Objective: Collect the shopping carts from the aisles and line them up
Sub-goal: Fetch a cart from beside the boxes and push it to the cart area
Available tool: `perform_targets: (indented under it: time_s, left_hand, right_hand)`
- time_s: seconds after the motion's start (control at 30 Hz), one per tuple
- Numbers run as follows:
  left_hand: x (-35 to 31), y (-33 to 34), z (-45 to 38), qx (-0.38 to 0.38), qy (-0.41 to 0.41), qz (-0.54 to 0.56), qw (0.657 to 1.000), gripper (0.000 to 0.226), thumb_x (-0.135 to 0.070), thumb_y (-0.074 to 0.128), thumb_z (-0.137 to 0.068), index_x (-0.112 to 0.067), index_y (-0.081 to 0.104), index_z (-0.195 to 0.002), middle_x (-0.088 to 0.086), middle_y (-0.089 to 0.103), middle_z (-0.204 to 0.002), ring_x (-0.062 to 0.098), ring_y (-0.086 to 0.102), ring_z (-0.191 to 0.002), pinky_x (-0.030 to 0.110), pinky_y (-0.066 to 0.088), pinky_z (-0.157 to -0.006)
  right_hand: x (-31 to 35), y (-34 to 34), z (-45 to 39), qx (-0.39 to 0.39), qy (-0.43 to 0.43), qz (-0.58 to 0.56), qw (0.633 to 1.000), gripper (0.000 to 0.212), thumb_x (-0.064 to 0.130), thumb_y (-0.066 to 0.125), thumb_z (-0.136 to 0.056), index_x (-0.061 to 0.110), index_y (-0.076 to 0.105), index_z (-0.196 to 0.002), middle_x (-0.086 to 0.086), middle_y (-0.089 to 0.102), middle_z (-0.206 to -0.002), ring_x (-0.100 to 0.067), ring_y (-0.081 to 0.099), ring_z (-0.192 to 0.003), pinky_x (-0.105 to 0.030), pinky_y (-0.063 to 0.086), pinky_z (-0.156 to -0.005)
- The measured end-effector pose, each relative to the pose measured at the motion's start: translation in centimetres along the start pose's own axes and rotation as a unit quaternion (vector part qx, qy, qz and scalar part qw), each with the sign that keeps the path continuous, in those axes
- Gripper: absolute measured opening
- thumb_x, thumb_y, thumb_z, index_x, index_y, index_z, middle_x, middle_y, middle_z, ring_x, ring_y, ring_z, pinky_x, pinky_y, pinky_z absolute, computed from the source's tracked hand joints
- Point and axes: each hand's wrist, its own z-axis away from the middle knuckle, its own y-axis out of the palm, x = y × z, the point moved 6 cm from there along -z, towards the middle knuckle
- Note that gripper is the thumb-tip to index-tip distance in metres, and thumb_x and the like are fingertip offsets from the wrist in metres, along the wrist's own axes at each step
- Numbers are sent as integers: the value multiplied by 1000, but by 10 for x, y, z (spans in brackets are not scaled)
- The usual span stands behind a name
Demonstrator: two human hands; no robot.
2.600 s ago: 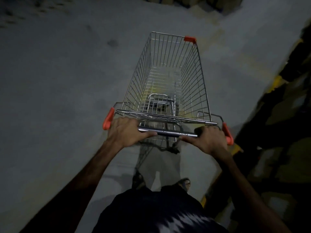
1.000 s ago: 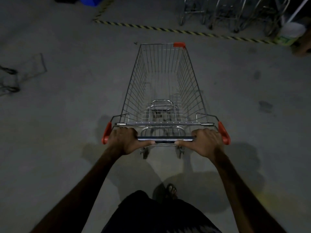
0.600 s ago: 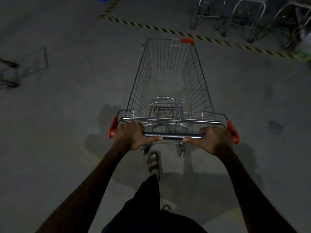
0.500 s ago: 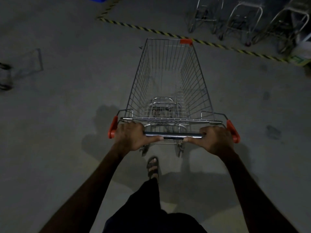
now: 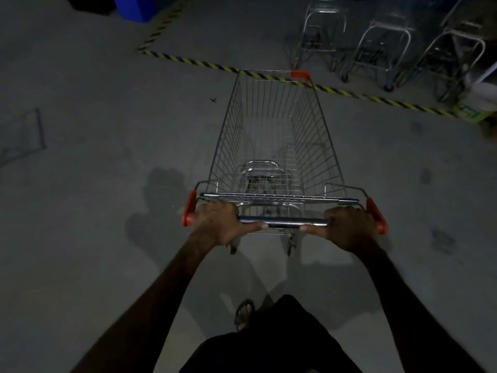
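An empty wire shopping cart (image 5: 277, 135) with orange corner caps stands straight ahead of me on the grey floor. My left hand (image 5: 215, 224) grips the left end of its metal handle bar (image 5: 282, 221), and my right hand (image 5: 349, 227) grips the right end. The cart's front edge reaches a yellow-and-black striped floor line (image 5: 204, 63). Beyond that line, at the top right, several parked carts (image 5: 382, 44) stand side by side.
A blue bin (image 5: 134, 6) stands at the top left behind the striped line. A white bucket (image 5: 481, 98) sits at the right edge beside the parked carts. A faint wire frame (image 5: 24, 133) lies at the far left. My sandalled foot (image 5: 243, 313) is below the cart.
The cart and I have rolled forward out of the aisle; its front now reaches the striped line and the parked carts are nearer. Both hands kept their grip on the handle.
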Motion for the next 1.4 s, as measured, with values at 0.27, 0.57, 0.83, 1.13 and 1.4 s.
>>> perform_targets:
  time_s: [0.27, 0.57, 0.83, 1.13, 1.4]
  left_hand:
    - [25, -39, -140, -16, -3, -23, 1000, 101, -115, 21, -60, -24, 64, -64, -9, 53, -60, 17, 55, -65, 33, 44, -74]
    - [49, -92, -315, -2, -12, -7, 1000, 104, -115, 18, -60, -22, 65, -65, -4, 69, -74, 19, 67, -80, 34, 50, -82]
    - [86, -135, -452, 22, -33, -8, 999, 105, -115, 20, -60, -24, 72, -71, -4, 71, -80, 21, 69, -86, 36, 52, -86]
    - [147, -176, -614, -41, -29, -27, 998, 104, -115, 21, -61, -20, 64, -59, -6, 62, -61, 16, 64, -66, 31, 52, -73]
    - [202, -220, -766, -37, -7, -35, 999, 106, -116, 11, -58, -23, 61, -57, -6, 58, -57, 16, 62, -63, 36, 58, -80]
  right_hand:
    - [-27, -9, -141, -46, 1, 26, 999, 96, 113, 23, -52, 21, 52, -56, 1, 72, -73, -27, 73, -84, -33, 52, -75]
    - [-59, -31, -327, -21, 9, -27, 999, 98, 113, 30, -53, 18, 55, -57, 10, 44, -50, -15, 59, -61, -28, 45, -63]
    - [-67, -43, -480, -12, -9, -28, 999, 100, 116, 15, -50, 28, 61, -61, 5, 71, -71, -18, 71, -77, -30, 49, -73]
    - [-72, -47, -656, -2, 12, -31, 999, 100, 114, 33, -56, 26, 75, -79, 9, 65, -64, -11, 66, -70, -32, 57, -75]
    - [-51, -76, -815, 13, 0, -1, 1000, 73, 104, 37, -58, 32, 45, -57, 4, 75, -87, -23, 72, -101, -32, 47, -82]
